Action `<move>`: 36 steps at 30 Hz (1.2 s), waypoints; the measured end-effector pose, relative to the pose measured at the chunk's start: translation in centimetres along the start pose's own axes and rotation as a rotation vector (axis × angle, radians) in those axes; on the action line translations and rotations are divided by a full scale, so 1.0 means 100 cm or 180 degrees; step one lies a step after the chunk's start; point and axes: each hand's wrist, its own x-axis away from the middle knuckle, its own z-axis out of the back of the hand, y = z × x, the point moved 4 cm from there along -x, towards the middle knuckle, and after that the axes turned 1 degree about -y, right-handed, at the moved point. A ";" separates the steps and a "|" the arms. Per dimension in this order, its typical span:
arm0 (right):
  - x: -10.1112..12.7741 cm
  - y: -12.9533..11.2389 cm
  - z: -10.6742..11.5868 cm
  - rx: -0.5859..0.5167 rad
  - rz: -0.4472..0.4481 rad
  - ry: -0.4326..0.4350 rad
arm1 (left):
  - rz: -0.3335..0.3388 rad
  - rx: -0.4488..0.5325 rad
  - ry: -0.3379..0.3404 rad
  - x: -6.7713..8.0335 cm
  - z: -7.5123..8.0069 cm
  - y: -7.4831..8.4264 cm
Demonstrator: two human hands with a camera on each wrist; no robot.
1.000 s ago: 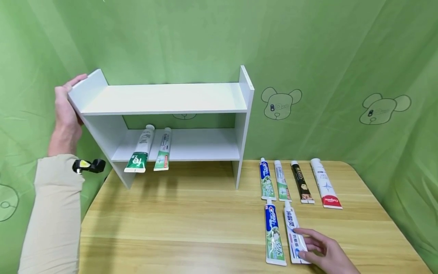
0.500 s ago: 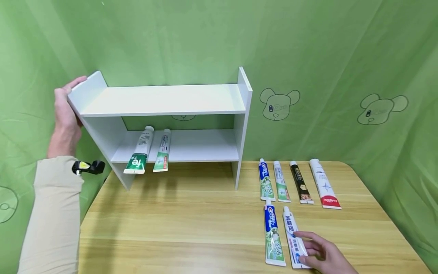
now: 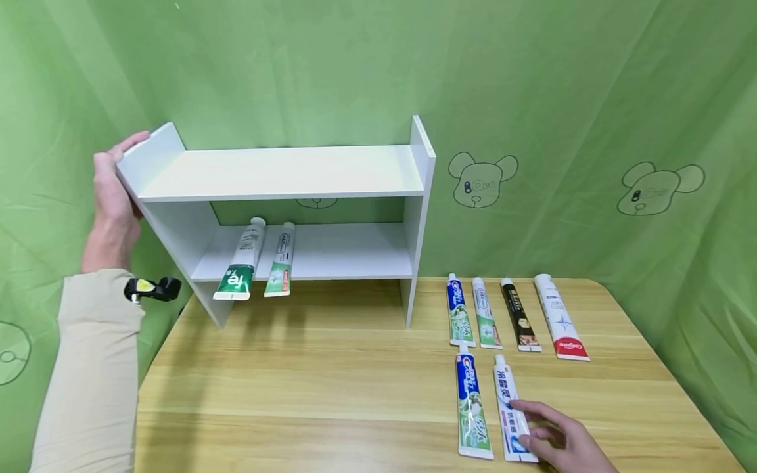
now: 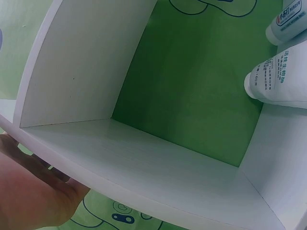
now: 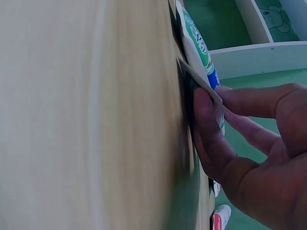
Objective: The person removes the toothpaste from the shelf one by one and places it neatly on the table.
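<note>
A white two-tier shelf (image 3: 284, 172) stands at the back left of the table. My left hand (image 3: 115, 190) holds its left side panel from outside, fingers at the upper edge; part of the hand is hidden behind the panel. On the lower board rest a white-and-green toothpaste tube (image 3: 241, 261) and a slimmer toothpaste tube (image 3: 280, 259), their flat ends past the front edge. At the front right, my right hand (image 3: 562, 437) pinches the flat end of a white-and-blue toothpaste tube (image 3: 507, 401) lying on the table. Thumb and fingers (image 5: 206, 115) close round that end in the right wrist view.
A blue-green Crest tube (image 3: 471, 404) lies just left of the pinched one. Behind them is a row: another Crest tube (image 3: 459, 312), a white-green tube (image 3: 487, 314), a black tube (image 3: 520, 315) and a red-ended Colgate tube (image 3: 562, 318). Green curtain (image 3: 568, 79) surrounds the table.
The white-and-blue tube in my right hand has shifted slightly toward me, then a little right, away from the Crest tube. My left hand and the shelf stay as they were.
</note>
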 end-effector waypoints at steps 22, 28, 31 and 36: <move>0.001 -0.002 0.006 0.0523 0.0271 0.0278 | 0.0007 -0.0015 -0.0009 0.000 0.000 0.000; 0.001 -0.002 0.004 0.0375 0.0311 0.0276 | 0.0026 -0.0022 0.0005 0.001 0.001 -0.001; 0.001 -0.002 0.002 0.0380 0.0261 0.0317 | 0.0020 -0.0010 0.0000 0.001 0.001 -0.001; 0.000 -0.002 0.002 0.0372 0.0215 0.0342 | 0.0020 -0.0002 -0.0028 0.000 0.000 0.000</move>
